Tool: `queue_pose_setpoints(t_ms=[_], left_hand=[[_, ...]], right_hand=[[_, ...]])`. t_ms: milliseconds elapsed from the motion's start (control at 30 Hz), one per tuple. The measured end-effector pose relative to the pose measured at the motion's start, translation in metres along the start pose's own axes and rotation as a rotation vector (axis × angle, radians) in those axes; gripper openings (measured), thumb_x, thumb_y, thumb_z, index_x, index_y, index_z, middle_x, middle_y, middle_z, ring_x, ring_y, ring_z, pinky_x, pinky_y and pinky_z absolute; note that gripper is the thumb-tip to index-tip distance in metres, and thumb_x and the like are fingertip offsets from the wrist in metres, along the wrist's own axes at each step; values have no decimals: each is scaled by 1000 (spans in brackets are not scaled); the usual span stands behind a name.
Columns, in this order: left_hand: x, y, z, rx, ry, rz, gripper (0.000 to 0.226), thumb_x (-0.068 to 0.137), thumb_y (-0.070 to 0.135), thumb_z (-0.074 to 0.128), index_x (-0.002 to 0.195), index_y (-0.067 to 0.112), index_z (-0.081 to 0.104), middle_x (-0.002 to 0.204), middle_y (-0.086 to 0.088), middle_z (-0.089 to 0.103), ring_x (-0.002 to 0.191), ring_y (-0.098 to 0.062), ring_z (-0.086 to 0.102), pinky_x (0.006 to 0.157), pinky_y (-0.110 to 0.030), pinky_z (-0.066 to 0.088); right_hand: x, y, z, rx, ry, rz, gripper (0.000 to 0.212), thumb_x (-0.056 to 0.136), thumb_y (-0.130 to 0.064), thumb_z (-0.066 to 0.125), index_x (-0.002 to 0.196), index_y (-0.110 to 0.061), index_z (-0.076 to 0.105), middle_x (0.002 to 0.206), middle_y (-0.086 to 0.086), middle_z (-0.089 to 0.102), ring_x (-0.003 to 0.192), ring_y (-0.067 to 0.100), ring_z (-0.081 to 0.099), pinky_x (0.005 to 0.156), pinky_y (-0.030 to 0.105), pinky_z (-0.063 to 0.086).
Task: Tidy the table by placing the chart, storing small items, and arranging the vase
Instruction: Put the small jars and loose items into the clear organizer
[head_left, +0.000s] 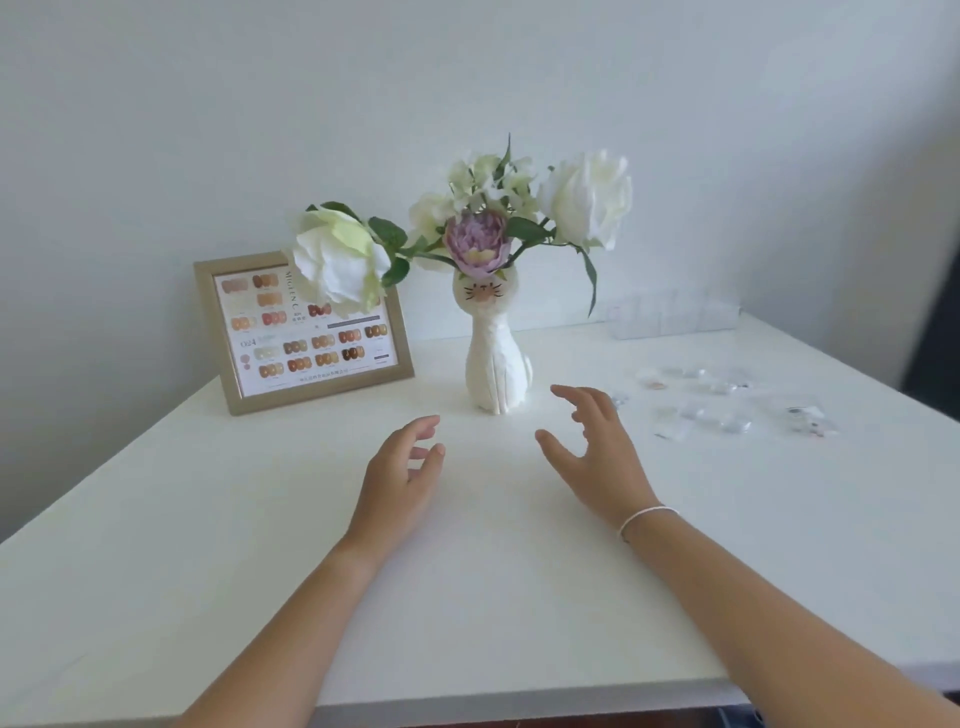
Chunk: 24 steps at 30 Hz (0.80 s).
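Standing upright near the worktop's far edge, the vase (496, 364) looks stiff, breakable and top-heavy with flowers (467, 228); grip its narrow neck. Left hand (402, 467) and right hand (597, 441) hover just before it, fingers spread, holding nothing.

A white table (260, 519) carries everything. A framed chart (304, 332) and a cat-shaped vase (496, 371) stand at its back. Small clear items (727, 402) lie scattered right, near a clear box (675, 317).
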<state>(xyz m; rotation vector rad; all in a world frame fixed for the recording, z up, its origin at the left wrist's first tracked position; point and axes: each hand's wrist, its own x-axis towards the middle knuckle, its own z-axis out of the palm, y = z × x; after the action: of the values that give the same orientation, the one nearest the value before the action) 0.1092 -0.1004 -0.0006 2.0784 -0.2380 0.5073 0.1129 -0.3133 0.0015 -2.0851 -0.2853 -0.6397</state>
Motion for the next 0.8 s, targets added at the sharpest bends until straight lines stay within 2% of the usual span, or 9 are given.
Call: queue_pose_setpoints(t_ms=[133, 300, 500, 667, 800], left_hand=[[11, 26, 51, -26, -101, 33, 33, 91, 16, 51, 124, 19, 53, 115, 3, 57, 96, -14, 56, 68, 3, 38], [31, 47, 112, -53, -226, 44, 33, 90, 21, 51, 124, 25, 53, 119, 5, 56, 101, -14, 55, 81, -19, 40], [68, 63, 167, -16, -281, 55, 36, 91, 24, 50, 126, 23, 50, 127, 2, 53, 98, -10, 49, 83, -18, 36], [99, 62, 195, 105, -297, 51, 38, 91, 23, 49, 129, 20, 49, 133, -5, 51, 118, -23, 49, 100, -29, 38], [115, 56, 205, 212, -295, 31, 40, 89, 26, 51, 128, 18, 51, 129, -7, 54, 118, -27, 48, 102, -34, 38]], right_hand=[[1, 33, -55, -57, 120, 70, 43, 82, -23, 63, 122, -26, 49, 116, -14, 39, 105, 12, 50, 88, 25, 39], [11, 65, -95, -135, 198, 109, 38, 82, -22, 63, 119, -25, 52, 116, -11, 44, 112, 20, 51, 90, 30, 41], [43, 91, -121, -263, 103, 62, 35, 84, -23, 61, 117, -27, 54, 112, -11, 48, 104, 17, 51, 85, 23, 36], [82, 108, -125, -357, 60, 38, 33, 84, -23, 60, 117, -23, 58, 115, -1, 59, 105, 19, 51, 86, 21, 33], [114, 118, -119, -467, -63, 24, 33, 86, -24, 57, 119, -23, 58, 113, 0, 62, 110, 22, 48, 94, 30, 36]])
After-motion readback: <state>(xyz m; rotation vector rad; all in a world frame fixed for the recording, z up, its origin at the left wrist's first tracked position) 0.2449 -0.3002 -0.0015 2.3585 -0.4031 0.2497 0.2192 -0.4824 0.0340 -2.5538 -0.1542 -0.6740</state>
